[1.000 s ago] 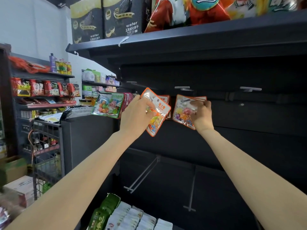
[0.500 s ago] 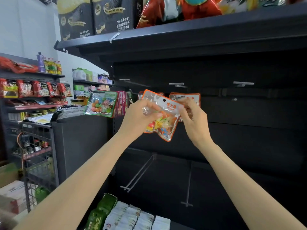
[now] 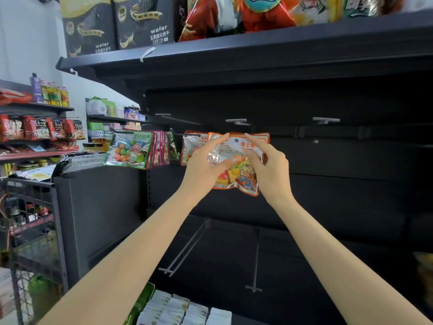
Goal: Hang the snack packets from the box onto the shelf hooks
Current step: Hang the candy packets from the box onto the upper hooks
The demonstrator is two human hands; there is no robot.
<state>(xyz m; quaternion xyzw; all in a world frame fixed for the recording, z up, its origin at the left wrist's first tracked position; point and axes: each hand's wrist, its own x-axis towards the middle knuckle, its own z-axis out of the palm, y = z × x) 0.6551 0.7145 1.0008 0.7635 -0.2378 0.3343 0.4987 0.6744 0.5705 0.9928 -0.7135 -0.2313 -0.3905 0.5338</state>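
Note:
Both hands hold one orange-edged snack packet (image 3: 236, 170) in front of the dark shelf back. My left hand (image 3: 206, 166) grips its left side and my right hand (image 3: 267, 167) pinches its top right, near the hang hole. Just behind it hangs another orange packet (image 3: 193, 146) on a hook. A bare grey hook (image 3: 237, 121) sticks out directly above the held packet, and a second bare hook (image 3: 325, 120) lies further right. Green-edged candy packets (image 3: 128, 150) hang in a row to the left.
A black shelf (image 3: 234, 55) overhead carries wafer boxes (image 3: 145, 19) and big snack bags. Two long bare hooks (image 3: 255, 259) jut out lower down. White packets (image 3: 178, 310) stand packed at the bottom. A wire rack (image 3: 30, 231) and stocked shelves stand on the left.
My right hand left the packet it held at the hook and came over to the left hand's packet. Both hands now hold that packet, turned flatter and raised under the hook.

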